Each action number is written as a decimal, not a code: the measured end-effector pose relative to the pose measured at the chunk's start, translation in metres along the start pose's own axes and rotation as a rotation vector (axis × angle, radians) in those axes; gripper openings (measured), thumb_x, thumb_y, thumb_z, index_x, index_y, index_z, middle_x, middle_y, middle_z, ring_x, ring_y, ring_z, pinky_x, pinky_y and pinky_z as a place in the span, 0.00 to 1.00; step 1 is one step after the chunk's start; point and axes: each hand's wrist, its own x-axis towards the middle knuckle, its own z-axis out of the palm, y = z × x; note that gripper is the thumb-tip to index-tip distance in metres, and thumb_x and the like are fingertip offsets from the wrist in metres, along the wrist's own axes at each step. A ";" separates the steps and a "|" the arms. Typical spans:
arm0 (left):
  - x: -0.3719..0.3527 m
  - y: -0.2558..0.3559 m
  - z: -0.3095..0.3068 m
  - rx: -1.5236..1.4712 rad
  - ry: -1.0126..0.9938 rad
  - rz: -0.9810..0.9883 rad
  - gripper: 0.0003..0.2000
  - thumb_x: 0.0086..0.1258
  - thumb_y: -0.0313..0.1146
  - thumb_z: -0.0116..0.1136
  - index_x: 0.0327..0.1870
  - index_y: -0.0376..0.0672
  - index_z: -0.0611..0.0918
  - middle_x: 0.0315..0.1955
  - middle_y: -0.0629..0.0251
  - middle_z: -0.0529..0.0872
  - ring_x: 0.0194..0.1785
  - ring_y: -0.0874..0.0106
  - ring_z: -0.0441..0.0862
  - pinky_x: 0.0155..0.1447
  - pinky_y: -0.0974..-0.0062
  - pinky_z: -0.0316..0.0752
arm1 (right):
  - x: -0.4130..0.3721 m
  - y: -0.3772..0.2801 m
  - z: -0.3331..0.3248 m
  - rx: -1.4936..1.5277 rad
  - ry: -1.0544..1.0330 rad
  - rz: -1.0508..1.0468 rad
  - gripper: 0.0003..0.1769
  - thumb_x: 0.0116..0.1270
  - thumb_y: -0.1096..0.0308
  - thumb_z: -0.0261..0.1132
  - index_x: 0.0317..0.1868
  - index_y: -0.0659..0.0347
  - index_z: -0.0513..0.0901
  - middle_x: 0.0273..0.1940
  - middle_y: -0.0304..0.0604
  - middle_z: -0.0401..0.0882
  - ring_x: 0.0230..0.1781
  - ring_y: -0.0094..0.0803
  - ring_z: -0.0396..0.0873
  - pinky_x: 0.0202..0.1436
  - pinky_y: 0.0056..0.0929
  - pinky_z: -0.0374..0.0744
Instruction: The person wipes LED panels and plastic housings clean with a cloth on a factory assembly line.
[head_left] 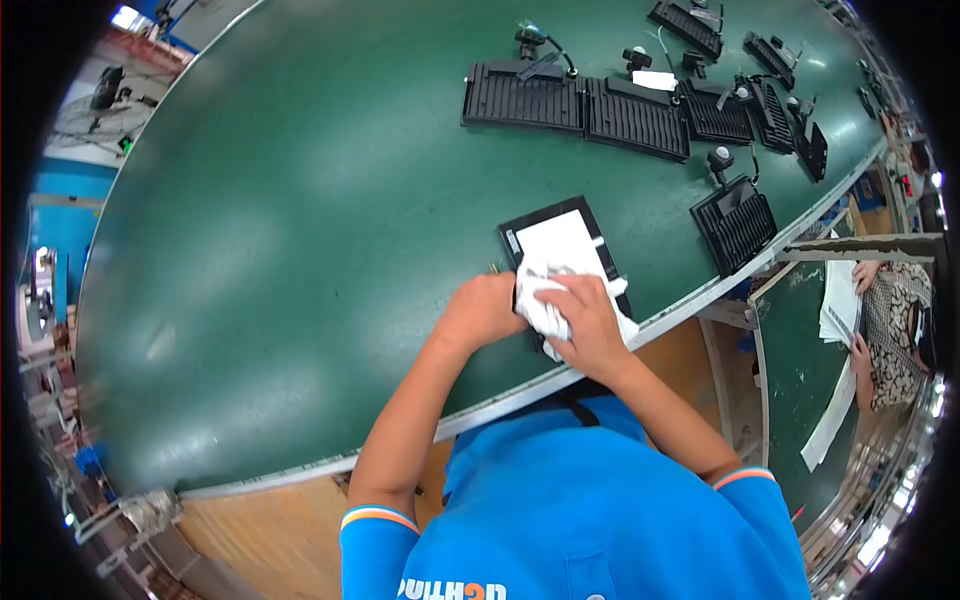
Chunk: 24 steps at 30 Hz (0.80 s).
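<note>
A flat floodlight with a black frame and a white front panel (pixel 560 240) lies on the green table at its near edge. My left hand (pixel 484 310) is closed around the light's left edge; its fingertips are partly hidden. Bunched under my right hand (pixel 590 322) is a white cloth (pixel 540 305), pressed on the near part of the panel. The curled fingers of that hand grip the cloth. Cloth and hands cover the light's near end.
Several black finned floodlights (pixel 525 97) with sensor heads and short cables lie along the far right of the green table (pixel 280 260). One more light (pixel 735 225) sits near the right edge. At a neighbouring table, another person (pixel 895 330) handles white sheets (pixel 838 300).
</note>
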 end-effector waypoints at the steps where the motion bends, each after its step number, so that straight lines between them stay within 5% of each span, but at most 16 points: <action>1: 0.006 -0.004 -0.004 -0.133 -0.038 0.043 0.18 0.46 0.39 0.67 0.35 0.36 0.80 0.35 0.46 0.82 0.39 0.52 0.80 0.42 0.59 0.75 | 0.000 -0.002 0.003 -0.001 0.025 0.020 0.28 0.36 0.77 0.68 0.45 0.56 0.78 0.49 0.47 0.71 0.49 0.48 0.67 0.54 0.40 0.68; 8: 0.008 -0.003 0.017 0.045 -0.049 -0.101 0.13 0.48 0.37 0.63 0.31 0.37 0.82 0.28 0.49 0.83 0.34 0.54 0.82 0.40 0.60 0.77 | 0.055 0.040 0.022 -0.087 0.007 -0.199 0.19 0.40 0.79 0.63 0.36 0.51 0.80 0.42 0.35 0.75 0.42 0.39 0.69 0.41 0.33 0.69; 10: 0.009 0.008 0.015 0.059 -0.022 -0.169 0.12 0.49 0.37 0.63 0.31 0.38 0.82 0.27 0.50 0.83 0.33 0.53 0.81 0.40 0.60 0.77 | 0.103 0.064 0.033 -0.218 0.198 -0.135 0.14 0.45 0.77 0.62 0.33 0.51 0.81 0.35 0.35 0.75 0.37 0.39 0.69 0.35 0.34 0.69; 11: 0.009 0.011 0.019 0.067 -0.039 -0.177 0.12 0.49 0.37 0.63 0.31 0.38 0.82 0.27 0.50 0.83 0.33 0.53 0.81 0.40 0.60 0.77 | 0.118 0.072 0.029 -0.179 0.162 -0.058 0.23 0.37 0.83 0.63 0.39 0.54 0.80 0.37 0.40 0.73 0.39 0.42 0.68 0.41 0.36 0.70; 14: 0.010 0.011 0.027 0.024 0.011 -0.191 0.13 0.49 0.36 0.63 0.32 0.38 0.82 0.27 0.51 0.84 0.33 0.54 0.81 0.40 0.60 0.77 | 0.112 0.085 0.026 -0.190 0.249 -0.061 0.23 0.38 0.82 0.63 0.40 0.54 0.80 0.38 0.40 0.73 0.40 0.41 0.68 0.41 0.35 0.70; 20: 0.010 0.011 0.024 -0.006 -0.038 -0.248 0.14 0.48 0.37 0.63 0.33 0.38 0.82 0.27 0.51 0.84 0.33 0.54 0.82 0.40 0.61 0.77 | 0.056 0.052 0.034 -0.067 0.116 -0.235 0.12 0.44 0.76 0.63 0.33 0.55 0.83 0.33 0.40 0.77 0.34 0.40 0.73 0.41 0.33 0.71; 24: 0.005 0.008 0.031 -0.045 0.087 -0.212 0.14 0.48 0.37 0.63 0.34 0.38 0.83 0.28 0.49 0.84 0.33 0.53 0.82 0.41 0.62 0.77 | 0.103 0.094 0.017 -0.334 0.352 0.004 0.11 0.48 0.77 0.58 0.32 0.53 0.80 0.30 0.38 0.72 0.33 0.39 0.68 0.35 0.34 0.69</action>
